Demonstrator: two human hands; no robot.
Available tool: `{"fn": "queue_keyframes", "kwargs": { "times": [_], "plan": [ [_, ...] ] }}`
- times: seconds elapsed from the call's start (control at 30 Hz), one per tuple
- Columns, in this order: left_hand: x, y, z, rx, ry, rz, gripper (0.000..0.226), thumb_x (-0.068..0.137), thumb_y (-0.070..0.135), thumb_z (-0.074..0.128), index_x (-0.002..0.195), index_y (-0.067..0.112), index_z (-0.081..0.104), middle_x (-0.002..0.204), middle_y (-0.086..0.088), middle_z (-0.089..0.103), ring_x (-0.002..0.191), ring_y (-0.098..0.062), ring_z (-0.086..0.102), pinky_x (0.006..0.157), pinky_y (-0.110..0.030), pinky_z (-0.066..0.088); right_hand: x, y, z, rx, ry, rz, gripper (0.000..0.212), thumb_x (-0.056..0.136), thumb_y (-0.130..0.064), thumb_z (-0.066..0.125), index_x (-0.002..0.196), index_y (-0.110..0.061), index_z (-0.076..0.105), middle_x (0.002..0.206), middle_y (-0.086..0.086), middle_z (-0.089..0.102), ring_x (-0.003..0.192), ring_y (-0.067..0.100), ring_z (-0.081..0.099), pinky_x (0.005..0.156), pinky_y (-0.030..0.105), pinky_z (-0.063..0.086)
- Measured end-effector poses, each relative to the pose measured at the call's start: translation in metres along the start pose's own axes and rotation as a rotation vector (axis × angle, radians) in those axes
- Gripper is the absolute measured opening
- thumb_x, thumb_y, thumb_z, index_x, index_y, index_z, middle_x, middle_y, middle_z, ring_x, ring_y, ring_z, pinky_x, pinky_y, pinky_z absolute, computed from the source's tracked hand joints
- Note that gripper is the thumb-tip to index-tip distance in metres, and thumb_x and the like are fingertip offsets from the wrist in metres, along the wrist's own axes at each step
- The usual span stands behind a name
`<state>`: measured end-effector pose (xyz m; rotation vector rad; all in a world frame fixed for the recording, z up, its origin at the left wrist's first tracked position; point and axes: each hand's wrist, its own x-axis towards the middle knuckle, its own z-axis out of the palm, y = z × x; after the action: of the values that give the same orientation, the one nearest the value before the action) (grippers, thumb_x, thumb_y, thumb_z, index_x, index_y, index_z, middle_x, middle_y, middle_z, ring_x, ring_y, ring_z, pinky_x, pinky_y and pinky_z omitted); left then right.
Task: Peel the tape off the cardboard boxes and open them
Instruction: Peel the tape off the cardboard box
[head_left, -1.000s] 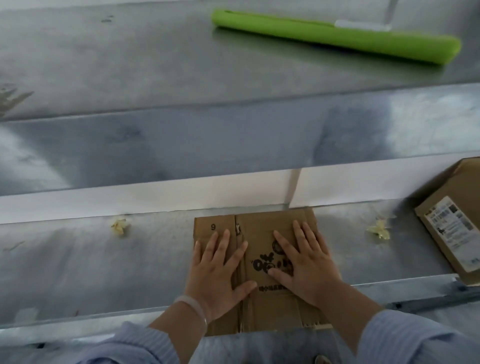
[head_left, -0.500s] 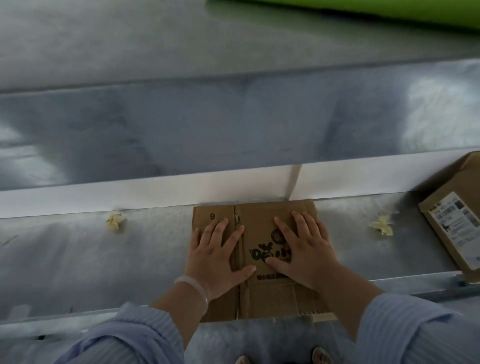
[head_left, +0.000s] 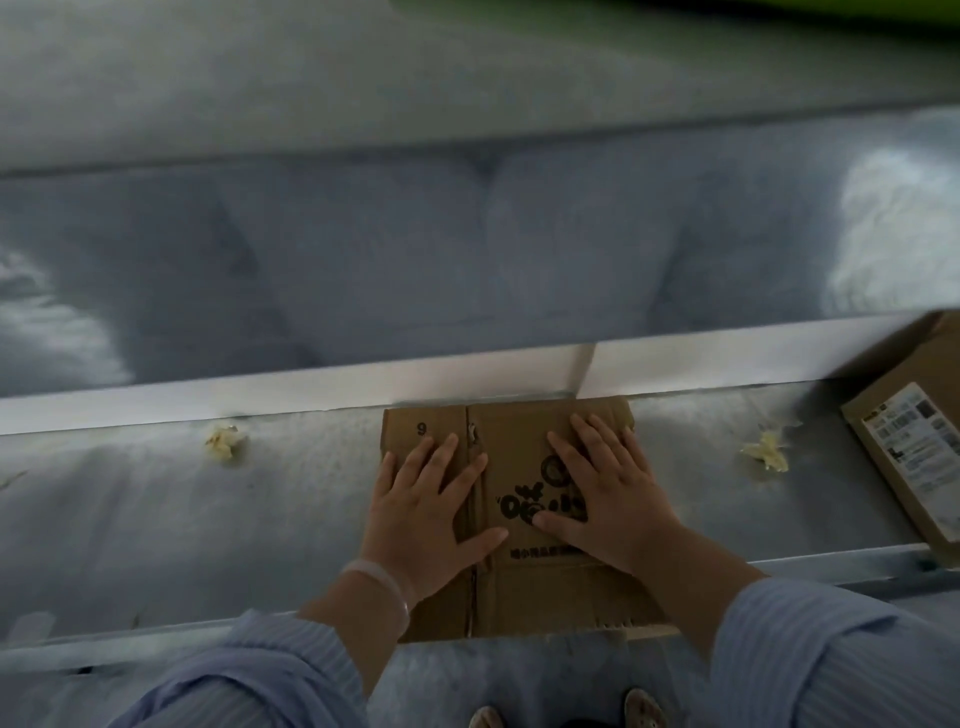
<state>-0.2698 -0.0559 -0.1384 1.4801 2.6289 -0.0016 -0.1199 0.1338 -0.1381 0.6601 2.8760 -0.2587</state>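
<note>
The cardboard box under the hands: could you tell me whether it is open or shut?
Shut: the top of the cardboard box lies flat, no flap raised, with left hand and right hand spread on it.

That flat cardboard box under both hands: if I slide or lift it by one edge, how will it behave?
Probably light: the cardboard box lies flattened under the left hand and right hand. It will likely slide easily on the smooth metal table. Lifted by one edge, it may fold along its crease.
</note>
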Motion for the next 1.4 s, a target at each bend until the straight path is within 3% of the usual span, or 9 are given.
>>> {"fn": "queue_keyframes", "kwargs": {
  "times": [0.07,0.17,0.4,0.6,0.73,0.9,1.03,1.17,1.4],
  "plan": [
    [-0.004,0.001,0.001,-0.010,0.044,0.040,0.068,0.085,0.080,0.021,0.136,0.044,0.047,0.148,0.003,0.044,0.136,-0.026,0.039,0.109,-0.056,0.031,-0.007,0.006,0.000,0.019,0.020,-0.057,0.100,0.066,-0.090,-0.006,0.154,-0.041,0.005,0.163,-0.005,-0.008,0.149,0.013,-0.014,0.121,0.038,-0.012],
    [-0.007,0.003,0.004,-0.013,0.061,0.057,0.066,0.089,0.075,0.021,0.130,0.037,0.057,0.140,0.003,0.053,0.129,-0.027,0.047,0.102,-0.056,0.039,-0.018,0.011,0.007,0.004,0.029,-0.106,0.099,0.070,-0.091,-0.005,0.154,-0.039,0.001,0.161,-0.005,-0.013,0.150,0.016,-0.014,0.120,0.038,-0.011],
    [-0.013,-0.001,0.008,0.041,-0.113,0.102,0.111,0.062,0.099,0.008,0.151,0.036,-0.005,0.160,0.001,-0.011,0.148,-0.026,-0.009,0.115,-0.059,-0.002,-0.021,0.011,0.010,-0.029,-0.024,-0.125,0.113,0.067,-0.099,0.016,0.154,-0.034,-0.011,0.159,0.001,-0.024,0.146,0.019,-0.026,0.119,0.047,-0.011],
    [-0.013,0.003,0.004,0.056,-0.141,0.064,0.107,0.054,0.099,-0.001,0.141,0.043,-0.028,0.153,0.007,-0.030,0.144,-0.023,-0.024,0.115,-0.056,-0.010,-0.021,0.011,0.008,-0.058,-0.057,-0.105,0.110,0.066,-0.099,0.012,0.152,-0.037,-0.018,0.159,-0.001,-0.029,0.145,0.017,-0.029,0.120,0.046,-0.011],
    [-0.014,0.001,0.006,0.025,-0.093,0.060,0.103,0.057,0.097,0.000,0.144,0.046,-0.018,0.157,0.010,-0.019,0.146,-0.019,-0.017,0.117,-0.053,-0.008,-0.021,0.012,0.003,0.005,-0.052,-0.100,0.110,0.060,-0.097,0.002,0.153,-0.039,-0.013,0.161,-0.004,-0.024,0.145,0.012,-0.027,0.120,0.041,-0.014],
    [-0.038,-0.008,0.009,-0.170,0.068,-0.085,0.093,0.074,0.090,0.015,0.147,0.034,0.033,0.157,-0.005,0.025,0.144,-0.028,0.022,0.116,-0.051,0.018,-0.043,0.027,0.003,0.090,0.003,0.083,0.118,0.054,-0.097,-0.006,0.155,-0.036,-0.005,0.162,-0.005,-0.018,0.148,0.016,-0.017,0.115,0.034,-0.015],
    [-0.074,0.006,0.010,-0.180,0.042,-0.419,0.099,0.064,0.093,0.015,0.149,0.043,0.017,0.157,-0.015,0.016,0.144,-0.037,0.016,0.116,-0.049,0.018,-0.068,0.031,0.008,0.100,-0.020,0.200,0.124,0.049,-0.097,-0.016,0.155,-0.033,-0.003,0.164,0.000,-0.002,0.150,0.023,-0.010,0.119,0.044,-0.014],
    [-0.087,0.034,0.000,-0.374,0.013,-0.549,0.089,0.070,0.080,0.051,0.146,0.045,0.022,0.155,-0.009,0.016,0.142,-0.030,0.015,0.115,-0.047,0.022,-0.082,0.019,-0.002,0.265,-0.067,0.215,0.088,0.083,-0.075,0.042,0.154,-0.038,0.007,0.163,0.001,0.000,0.150,0.022,-0.004,0.122,0.044,-0.005],
    [-0.117,0.058,0.000,-0.716,0.171,-0.577,0.085,0.069,0.046,0.081,0.141,0.037,0.039,0.139,0.006,0.012,0.129,-0.022,0.032,0.111,-0.031,0.034,-0.106,0.019,-0.007,0.739,0.037,0.266,0.090,0.074,-0.039,0.082,0.148,-0.039,0.031,0.147,-0.006,0.019,0.136,0.018,0.030,0.113,0.036,0.032]
  ]
}}
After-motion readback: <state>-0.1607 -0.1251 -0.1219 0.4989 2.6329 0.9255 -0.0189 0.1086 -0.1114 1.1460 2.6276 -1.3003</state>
